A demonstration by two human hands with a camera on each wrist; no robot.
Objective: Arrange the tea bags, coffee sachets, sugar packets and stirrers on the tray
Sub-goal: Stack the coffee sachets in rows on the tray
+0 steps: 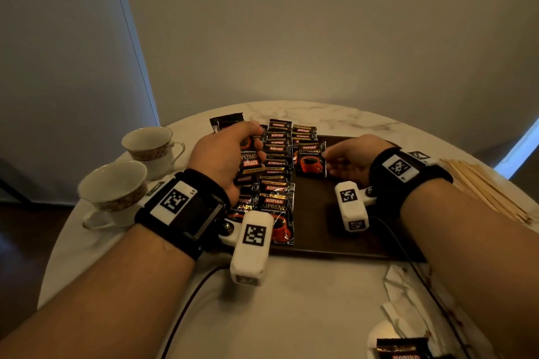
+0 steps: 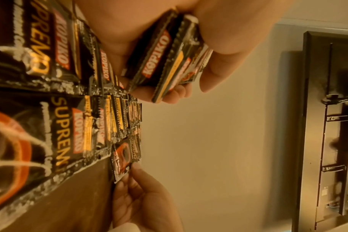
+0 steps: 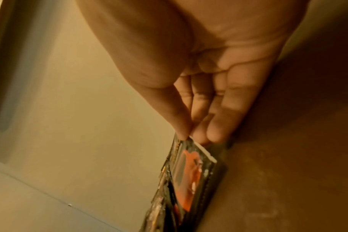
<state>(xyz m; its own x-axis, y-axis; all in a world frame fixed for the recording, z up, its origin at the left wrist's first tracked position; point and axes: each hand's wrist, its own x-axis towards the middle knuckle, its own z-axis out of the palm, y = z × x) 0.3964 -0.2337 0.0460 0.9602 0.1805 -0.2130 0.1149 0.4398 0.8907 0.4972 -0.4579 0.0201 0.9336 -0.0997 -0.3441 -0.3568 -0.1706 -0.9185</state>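
Note:
A dark wooden tray [image 1: 326, 230] lies on the round marble table. Black Kopiko coffee sachets [image 1: 277, 172] lie in overlapping rows along its left part. My left hand [image 1: 230, 151] hovers over those rows and grips a small stack of sachets [image 1: 249, 160] [image 2: 165, 59]. My right hand [image 1: 347, 162] pinches the right edge of a single sachet [image 1: 310, 159] [image 3: 191, 172] between thumb and fingers, low over the tray. Wooden stirrers [image 1: 484, 186] lie in a heap at the table's right edge.
Two teacups [image 1: 148, 148] [image 1: 113, 192] stand at the table's left. White paper packets [image 1: 408, 294] and another sachet [image 1: 402, 348] lie at the near right. A black cable [image 1: 186, 306] runs across the near table. The tray's right half [image 1: 379, 236] is bare.

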